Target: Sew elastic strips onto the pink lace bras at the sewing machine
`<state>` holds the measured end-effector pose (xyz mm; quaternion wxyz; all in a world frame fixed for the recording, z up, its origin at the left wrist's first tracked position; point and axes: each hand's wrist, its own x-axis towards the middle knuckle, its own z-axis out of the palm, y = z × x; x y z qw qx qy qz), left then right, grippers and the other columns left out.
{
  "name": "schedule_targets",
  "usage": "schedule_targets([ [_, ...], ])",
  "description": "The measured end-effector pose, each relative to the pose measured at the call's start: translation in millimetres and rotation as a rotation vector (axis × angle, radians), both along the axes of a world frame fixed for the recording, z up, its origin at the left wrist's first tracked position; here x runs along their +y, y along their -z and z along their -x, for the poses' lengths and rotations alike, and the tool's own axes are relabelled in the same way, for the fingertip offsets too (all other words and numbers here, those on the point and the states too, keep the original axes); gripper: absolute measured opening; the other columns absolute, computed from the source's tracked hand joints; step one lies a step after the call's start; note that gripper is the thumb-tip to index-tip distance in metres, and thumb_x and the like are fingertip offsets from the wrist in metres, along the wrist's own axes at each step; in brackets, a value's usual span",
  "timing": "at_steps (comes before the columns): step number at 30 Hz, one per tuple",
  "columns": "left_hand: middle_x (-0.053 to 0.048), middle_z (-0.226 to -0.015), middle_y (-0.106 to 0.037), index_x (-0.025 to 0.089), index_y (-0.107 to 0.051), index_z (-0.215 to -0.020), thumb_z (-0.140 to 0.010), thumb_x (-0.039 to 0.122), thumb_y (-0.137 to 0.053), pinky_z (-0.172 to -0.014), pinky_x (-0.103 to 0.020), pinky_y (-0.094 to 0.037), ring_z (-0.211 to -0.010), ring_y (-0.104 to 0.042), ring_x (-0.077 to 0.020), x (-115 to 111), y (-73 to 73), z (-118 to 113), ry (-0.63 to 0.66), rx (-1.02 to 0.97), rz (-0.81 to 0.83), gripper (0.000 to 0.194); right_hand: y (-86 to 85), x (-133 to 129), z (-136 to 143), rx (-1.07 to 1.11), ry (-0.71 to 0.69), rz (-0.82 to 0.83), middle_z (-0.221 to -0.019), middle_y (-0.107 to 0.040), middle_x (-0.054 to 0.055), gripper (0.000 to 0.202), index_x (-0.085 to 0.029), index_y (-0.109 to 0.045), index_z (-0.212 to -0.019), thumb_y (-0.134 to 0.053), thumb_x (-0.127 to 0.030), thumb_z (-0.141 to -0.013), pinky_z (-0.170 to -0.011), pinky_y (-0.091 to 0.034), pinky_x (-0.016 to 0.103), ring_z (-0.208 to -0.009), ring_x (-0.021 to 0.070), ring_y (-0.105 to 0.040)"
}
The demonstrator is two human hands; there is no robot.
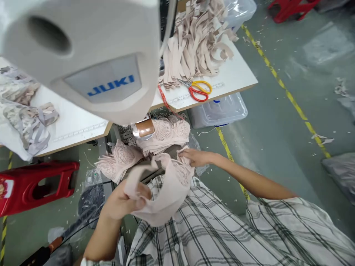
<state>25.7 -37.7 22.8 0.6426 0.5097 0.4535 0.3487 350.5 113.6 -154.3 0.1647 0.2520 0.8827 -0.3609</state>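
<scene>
A pale pink bra piece (pixel 163 199) with lace hangs between my two hands, in front of my checked shirt. Its near end is pinched in my left hand (pixel 127 197), where a loose strip curls up over the fingers. At the other end, my right hand (pixel 195 157) has its fingers closed on the lace edge. Just beyond are more pink lace bras, one stack (pixel 172 131) beside the machine's metal part and another (pixel 119 160) further left.
The white sewing machine head (pixel 83 48) looms at upper left. Red and yellow scissors (pixel 199 90) and a pile of fabric strips (pixel 194 44) lie on the white table (pixel 241 75). A red stool (pixel 59 181) stands left; a clear box (pixel 219 111) sits below the table.
</scene>
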Motion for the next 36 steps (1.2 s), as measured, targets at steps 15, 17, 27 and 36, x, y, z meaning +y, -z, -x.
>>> schedule_targets([
  [15, -0.015, -0.11, -0.067, 0.016, -0.065, -0.113, -0.08, 0.052, -0.066, -0.098, -0.046, -0.045, -0.115, -0.056, -0.0338, 93, 55.9, -43, -0.037, 0.65, -0.21, 0.049, -152.1, 1, 12, 0.463, 0.032, 0.184, -0.1, -0.064, 0.004, 0.013, -0.018, -0.065, -0.101, -0.063, -0.024, -0.089, -0.075, -0.041, 0.024, -0.09, 0.0146, -0.058],
  [17, -0.008, -0.091, -0.067, 0.016, -0.068, -0.103, -0.084, 0.056, -0.063, -0.083, -0.035, -0.048, -0.091, -0.06, -0.0253, 89, 58.4, -78, 0.27, 0.329, -0.016, 0.044, -155.9, 19, 23, 0.489, 0.047, 0.222, -0.097, -0.067, 0.003, 0.016, -0.018, -0.068, -0.101, -0.066, -0.026, -0.087, -0.076, -0.043, 0.023, -0.087, 0.0137, -0.06],
  [27, 0.003, -0.072, -0.049, 0.014, -0.061, -0.084, -0.073, 0.057, -0.078, -0.064, -0.023, -0.034, -0.068, -0.042, -0.0108, 69, 57.6, -81, 0.06, -0.037, 0.336, 0.047, -170.4, 266, 41, 0.334, 1.119, -0.361, -0.111, -0.068, 0.017, 0.022, -0.012, -0.067, -0.101, -0.061, -0.024, -0.083, -0.092, -0.042, 0.037, -0.11, 0.029, -0.057],
  [36, -0.003, -0.088, -0.064, 0.017, -0.065, -0.1, -0.082, 0.047, -0.073, -0.074, -0.026, -0.046, -0.08, -0.058, -0.0164, 69, 35.6, -52, -0.287, 0.016, 0.207, 0.036, -157.7, 223, 40, 0.656, 1.068, 0.086, -0.065, -0.055, -0.003, 0.015, -0.017, -0.057, -0.079, -0.064, -0.029, -0.084, -0.057, -0.044, 0.02, -0.06, 0.0087, -0.05],
])
